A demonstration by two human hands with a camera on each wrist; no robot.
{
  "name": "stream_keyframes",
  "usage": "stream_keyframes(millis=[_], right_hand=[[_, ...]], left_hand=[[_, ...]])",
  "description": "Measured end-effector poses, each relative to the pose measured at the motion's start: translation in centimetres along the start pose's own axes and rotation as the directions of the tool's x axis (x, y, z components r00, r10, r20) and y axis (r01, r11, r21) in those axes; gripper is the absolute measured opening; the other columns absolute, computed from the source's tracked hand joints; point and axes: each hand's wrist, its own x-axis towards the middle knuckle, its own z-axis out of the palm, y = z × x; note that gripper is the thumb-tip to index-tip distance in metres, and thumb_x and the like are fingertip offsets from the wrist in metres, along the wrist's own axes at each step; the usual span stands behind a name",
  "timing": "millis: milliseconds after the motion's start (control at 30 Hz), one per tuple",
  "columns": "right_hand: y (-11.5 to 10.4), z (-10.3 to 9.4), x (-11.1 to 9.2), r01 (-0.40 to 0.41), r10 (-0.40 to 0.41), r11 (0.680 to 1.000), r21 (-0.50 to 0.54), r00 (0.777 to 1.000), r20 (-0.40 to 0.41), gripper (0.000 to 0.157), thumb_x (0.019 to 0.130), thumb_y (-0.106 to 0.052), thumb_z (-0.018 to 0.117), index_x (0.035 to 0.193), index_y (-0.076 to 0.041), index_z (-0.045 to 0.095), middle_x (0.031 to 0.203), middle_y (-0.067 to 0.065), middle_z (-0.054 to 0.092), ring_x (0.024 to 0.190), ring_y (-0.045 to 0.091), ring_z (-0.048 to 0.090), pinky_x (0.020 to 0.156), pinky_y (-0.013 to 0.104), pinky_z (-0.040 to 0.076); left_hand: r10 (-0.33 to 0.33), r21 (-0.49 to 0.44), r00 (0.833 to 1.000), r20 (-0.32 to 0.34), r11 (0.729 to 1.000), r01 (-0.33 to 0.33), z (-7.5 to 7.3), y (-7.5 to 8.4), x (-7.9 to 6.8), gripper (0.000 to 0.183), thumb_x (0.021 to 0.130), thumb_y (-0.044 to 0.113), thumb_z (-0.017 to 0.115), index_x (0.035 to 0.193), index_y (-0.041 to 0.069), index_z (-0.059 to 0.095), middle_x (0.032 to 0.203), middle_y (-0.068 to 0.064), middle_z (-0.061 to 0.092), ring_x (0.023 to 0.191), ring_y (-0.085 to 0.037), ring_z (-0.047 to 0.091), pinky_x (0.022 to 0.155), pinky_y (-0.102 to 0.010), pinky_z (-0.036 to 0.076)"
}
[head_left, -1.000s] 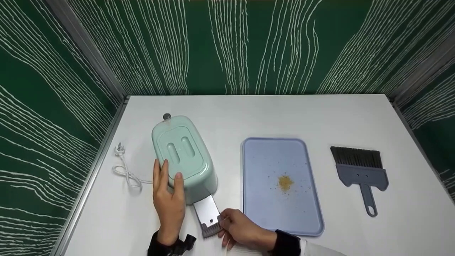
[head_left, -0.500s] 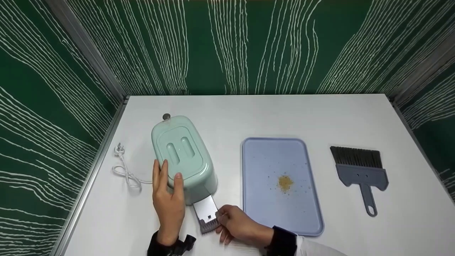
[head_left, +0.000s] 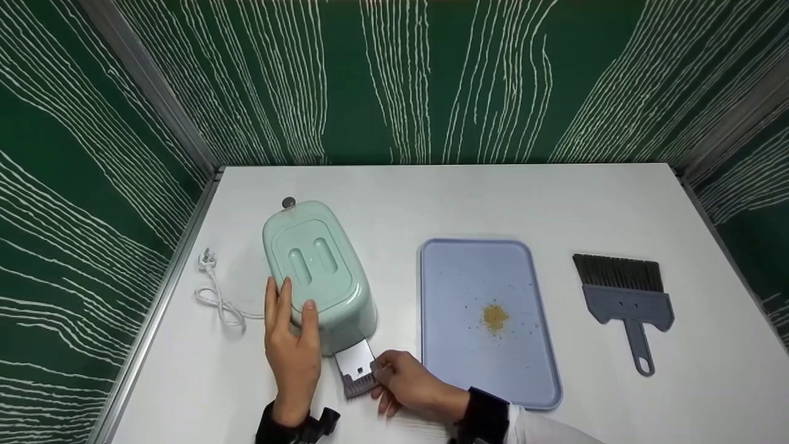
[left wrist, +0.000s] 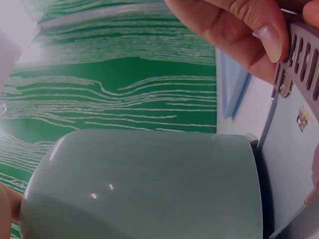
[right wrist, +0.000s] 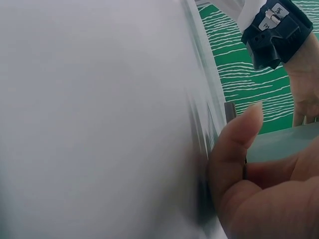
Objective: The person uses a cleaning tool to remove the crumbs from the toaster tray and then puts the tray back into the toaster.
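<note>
A mint-green toaster [head_left: 330, 280] with a lid on top stands at the left of the table. From its near end juts a metal crumb tray [head_left: 355, 362] with a grey ribbed handle [left wrist: 305, 62]; specks of crumbs cling to it in the left wrist view. My right hand [head_left: 412, 382] pinches the handle's right corner between thumb and fingers. Against the toaster's near left corner rests my left hand [head_left: 293, 354], fingers straight and thumb at the lid's edge. In the right wrist view, the right thumb and a finger fill the lower right, with the pinched handle hidden.
Right of the toaster lies a blue tray [head_left: 468, 370] bearing a small heap of yellow-brown crumbs [head_left: 494, 317]. A grey brush [head_left: 629, 302] with dark bristles lies at the far right. The white cord and plug [head_left: 216, 296] trail left of the toaster.
My right hand has moved slightly up and left, sliding the crumb tray further into the toaster, so less of it shows. The left hand stays in place.
</note>
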Motion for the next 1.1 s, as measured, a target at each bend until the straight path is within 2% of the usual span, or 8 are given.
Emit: stream_keyframes(millis=[300, 567, 833, 1100], right_hand=[[-0.3, 0.0, 0.1, 0.003, -0.002, 1.000, 0.011, 1.000, -0.015, 0.011, 0.107, 0.002, 0.047, 0.112, 0.006, 0.055, 0.080, 0.016, 0.066, 0.050, 0.012, 0.061, 0.044, 0.023, 0.052], [-0.6, 0.2, 0.9, 0.008, -0.006, 1.000, 0.016, 0.997, -0.081, 0.008, 0.108, -0.002, 0.050, 0.110, 0.005, 0.054, 0.075, 0.011, 0.065, 0.047, 0.011, 0.060, 0.041, 0.022, 0.051], [-0.5, 0.4, 1.6, 0.006, -0.004, 1.000, 0.017, 0.992, -0.123, 0.014, 0.109, -0.010, 0.055, 0.107, 0.004, 0.055, 0.072, 0.011, 0.066, 0.046, 0.012, 0.061, 0.041, 0.024, 0.052], [-0.9, 0.5, 2.0, 0.005, -0.005, 1.000, 0.001, 0.988, -0.156, 0.011, 0.108, -0.008, 0.056, 0.105, 0.003, 0.055, 0.071, 0.010, 0.064, 0.045, 0.011, 0.061, 0.041, 0.025, 0.053]], left_hand=[[-0.008, -0.038, 1.000, 0.022, 0.999, 0.009, -0.1, 0.0, 0.0, 0.053, 0.103, 0.012, 0.063, 0.153, -0.001, 0.049, 0.169, -0.017, 0.029, 0.155, -0.039, 0.027, 0.123, -0.053, 0.027], [-0.012, -0.039, 0.999, 0.031, 0.999, 0.013, -0.1, 0.0, 0.1, 0.053, 0.104, 0.012, 0.063, 0.154, 0.000, 0.049, 0.169, -0.017, 0.027, 0.155, -0.038, 0.026, 0.123, -0.052, 0.027], [-0.017, -0.019, 0.999, 0.028, 1.000, 0.018, -0.1, 0.0, -0.1, 0.053, 0.104, 0.013, 0.063, 0.153, -0.001, 0.049, 0.169, -0.016, 0.028, 0.155, -0.036, 0.027, 0.123, -0.045, 0.028], [-0.013, -0.020, 1.000, 0.026, 1.000, 0.014, -0.1, 0.1, -0.1, 0.053, 0.104, 0.013, 0.063, 0.153, -0.001, 0.049, 0.169, -0.017, 0.028, 0.154, -0.038, 0.028, 0.121, -0.057, 0.030]])
